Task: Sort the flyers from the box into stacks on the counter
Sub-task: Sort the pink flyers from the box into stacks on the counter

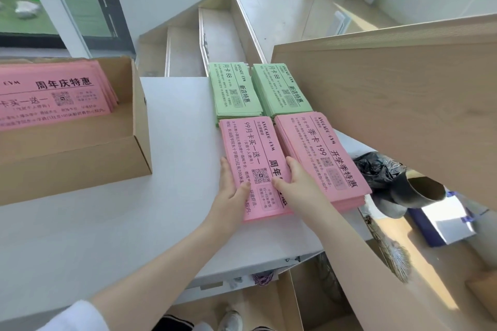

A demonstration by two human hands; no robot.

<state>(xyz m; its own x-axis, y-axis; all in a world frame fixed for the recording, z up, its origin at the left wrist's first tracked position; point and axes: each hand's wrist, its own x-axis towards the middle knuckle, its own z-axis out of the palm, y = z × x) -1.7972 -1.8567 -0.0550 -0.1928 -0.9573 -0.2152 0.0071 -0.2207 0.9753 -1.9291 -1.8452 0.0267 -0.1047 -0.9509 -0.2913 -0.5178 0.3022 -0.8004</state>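
A cardboard box (137, 126) stands at the left of the white counter (107, 223) with a pile of pink flyers (51, 94) inside. On the counter lie two green flyer stacks (234, 91) (282, 88) and, nearer me, two pink stacks. My left hand (230, 188) lies with straight fingers along the left edge of the near-left pink stack (247, 150). My right hand (295, 179) rests on that stack's right side, thumb across its top sheet, beside the right pink stack (322, 153).
A tall wooden panel (390, 105) rises right of the stacks. Below it sit a black plastic bag (376, 169), a cardboard tube (422, 191) and a blue-and-white box (443, 223). Stairs descend beyond the counter's far edge. Shoes and cardboard show on the floor below.
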